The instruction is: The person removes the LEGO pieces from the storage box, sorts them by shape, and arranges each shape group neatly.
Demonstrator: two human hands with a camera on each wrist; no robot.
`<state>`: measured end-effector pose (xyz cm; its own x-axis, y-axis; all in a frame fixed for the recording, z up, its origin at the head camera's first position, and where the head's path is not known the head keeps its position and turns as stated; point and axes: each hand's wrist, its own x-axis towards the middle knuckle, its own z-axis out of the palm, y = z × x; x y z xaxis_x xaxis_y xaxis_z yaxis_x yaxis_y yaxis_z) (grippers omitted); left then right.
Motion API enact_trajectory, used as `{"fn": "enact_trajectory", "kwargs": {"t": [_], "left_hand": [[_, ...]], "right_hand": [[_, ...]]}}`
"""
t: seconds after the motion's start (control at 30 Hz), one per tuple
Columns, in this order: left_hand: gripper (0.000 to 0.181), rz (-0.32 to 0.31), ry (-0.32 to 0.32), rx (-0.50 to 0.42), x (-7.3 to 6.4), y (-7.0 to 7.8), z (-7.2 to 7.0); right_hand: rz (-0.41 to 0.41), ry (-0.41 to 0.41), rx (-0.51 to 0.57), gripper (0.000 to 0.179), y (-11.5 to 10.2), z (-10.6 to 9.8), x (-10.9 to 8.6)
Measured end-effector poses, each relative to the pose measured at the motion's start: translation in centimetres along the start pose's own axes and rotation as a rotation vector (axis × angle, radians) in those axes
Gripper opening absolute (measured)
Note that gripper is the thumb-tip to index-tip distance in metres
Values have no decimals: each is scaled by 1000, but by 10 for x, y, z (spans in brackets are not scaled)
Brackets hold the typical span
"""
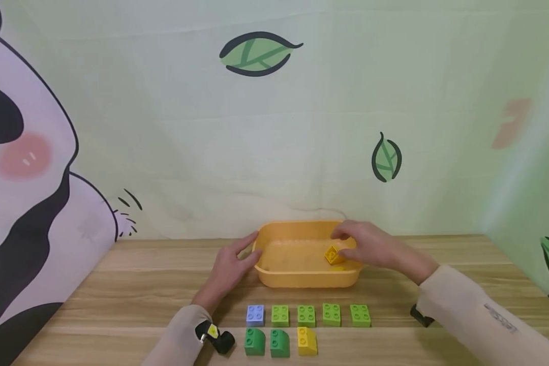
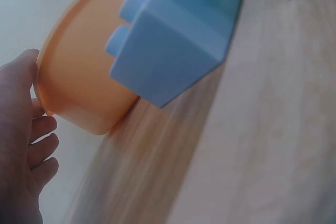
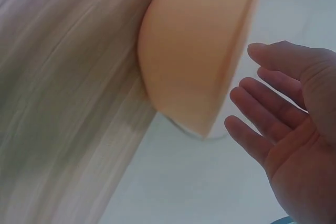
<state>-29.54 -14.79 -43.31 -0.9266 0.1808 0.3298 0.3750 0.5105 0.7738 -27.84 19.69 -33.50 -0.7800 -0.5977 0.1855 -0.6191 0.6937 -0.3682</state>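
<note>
An orange plastic basin (image 1: 308, 279) stands on the table near the wall. My left hand (image 1: 231, 264) grips its left rim, thumb over the edge and fingers along the outside. My right hand (image 1: 368, 246) hangs over the basin's right end, its fingers loosely bent and apart; the right wrist view shows nothing between them. A yellow toy block (image 1: 332, 255) appears tilted inside the basin, close by the right thumb. Another yellow piece (image 1: 338, 268) shows low behind the front rim, mostly hidden.
Before the basin, a blue block (image 1: 255, 315) and several light green blocks (image 1: 306, 315) form one row. Nearer are two dark green blocks (image 1: 254, 341) with curved tops and a yellow sloped block (image 1: 307, 341). A wall cloth (image 1: 274, 152) with printed leaves and a panda rises behind.
</note>
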Motion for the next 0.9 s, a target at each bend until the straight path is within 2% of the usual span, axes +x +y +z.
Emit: {"fn": "enact_trajectory", "kwargs": {"t": [0.4, 0.63, 0.9], "left_hand": [[55, 0, -1, 5, 1, 2, -1], [54, 1, -2, 9, 0, 2, -1], [54, -9, -5, 0, -1, 2, 0]], "right_hand": [[45, -73, -32, 33, 14, 8, 11], [8, -94, -64, 31, 19, 14, 16], [39, -165, -124, 35, 20, 20, 22]]}}
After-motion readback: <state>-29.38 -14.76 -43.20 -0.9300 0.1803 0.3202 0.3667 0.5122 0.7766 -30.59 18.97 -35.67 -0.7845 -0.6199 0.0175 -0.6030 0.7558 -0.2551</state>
